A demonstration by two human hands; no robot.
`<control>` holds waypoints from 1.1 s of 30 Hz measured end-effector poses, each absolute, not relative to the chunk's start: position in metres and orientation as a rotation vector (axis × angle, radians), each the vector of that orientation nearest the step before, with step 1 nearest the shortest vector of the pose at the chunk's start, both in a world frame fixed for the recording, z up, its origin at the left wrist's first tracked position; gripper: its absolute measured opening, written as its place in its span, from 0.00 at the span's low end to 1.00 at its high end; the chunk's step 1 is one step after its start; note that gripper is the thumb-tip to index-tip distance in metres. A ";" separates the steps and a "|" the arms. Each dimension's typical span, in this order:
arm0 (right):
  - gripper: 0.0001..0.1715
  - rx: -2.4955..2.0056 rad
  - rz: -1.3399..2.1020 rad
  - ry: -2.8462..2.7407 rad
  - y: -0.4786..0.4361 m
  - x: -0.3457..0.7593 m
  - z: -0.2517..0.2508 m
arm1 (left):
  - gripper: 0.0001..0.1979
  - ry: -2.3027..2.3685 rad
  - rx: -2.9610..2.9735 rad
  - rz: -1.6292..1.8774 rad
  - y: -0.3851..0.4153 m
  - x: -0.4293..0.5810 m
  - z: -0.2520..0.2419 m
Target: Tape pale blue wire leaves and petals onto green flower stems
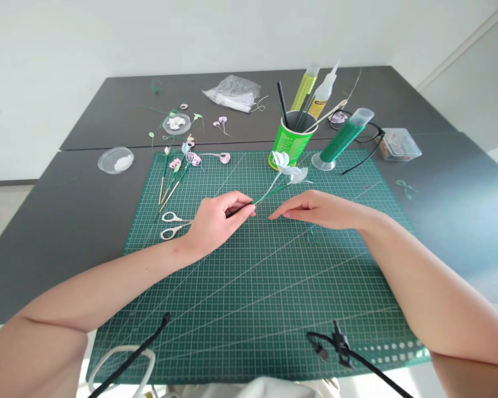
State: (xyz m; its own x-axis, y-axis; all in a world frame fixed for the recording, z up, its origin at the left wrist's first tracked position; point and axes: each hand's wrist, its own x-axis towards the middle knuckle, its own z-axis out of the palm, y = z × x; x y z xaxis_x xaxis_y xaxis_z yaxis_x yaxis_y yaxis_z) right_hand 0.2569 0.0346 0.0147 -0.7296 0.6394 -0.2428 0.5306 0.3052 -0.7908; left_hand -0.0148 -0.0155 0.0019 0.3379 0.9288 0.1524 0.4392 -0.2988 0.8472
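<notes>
My left hand (pixel 215 218) pinches the green stem of a small white paper flower (pixel 288 168) above the green cutting mat (pixel 249 287). The stem slants up and to the right, and its white petals hang near the green cup. My right hand (pixel 319 210) hovers just right of the stem's lower end, palm down, fingers stretched toward the left hand, holding nothing. White-handled scissors (pixel 172 224) lie on the mat just left of my left wrist.
A green cup (pixel 290 143) with pens and glue bottles stands at the mat's far edge, next to a tilted tube of green beads (pixel 342 138). Several finished flowers on stems (pixel 178 168) lie far left. Small dishes (pixel 116 160), a plastic bag (pixel 234 94) and a clear box (pixel 398 145) sit on the grey table.
</notes>
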 end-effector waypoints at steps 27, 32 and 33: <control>0.20 -0.549 1.830 -2.287 -0.001 0.248 0.049 | 0.11 1.352 2.176 0.692 -0.004 -0.020 -0.009; 0.15 -0.630 1.536 -2.098 -0.003 0.249 0.050 | 0.11 1.387 2.417 0.608 -0.010 -0.019 -0.010; 0.14 -0.662 1.437 -2.070 -0.003 0.248 0.049 | 0.11 1.370 2.465 0.609 -0.011 -0.019 -0.010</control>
State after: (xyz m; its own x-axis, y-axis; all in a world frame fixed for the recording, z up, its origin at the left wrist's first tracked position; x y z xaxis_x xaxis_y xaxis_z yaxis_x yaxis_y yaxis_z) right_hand 0.2484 -0.0034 0.0492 -0.7398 0.6571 0.1448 0.0941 0.3141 -0.9447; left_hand -0.0188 -0.0111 -0.0104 0.4689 0.8516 0.2343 0.7444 -0.5238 0.4142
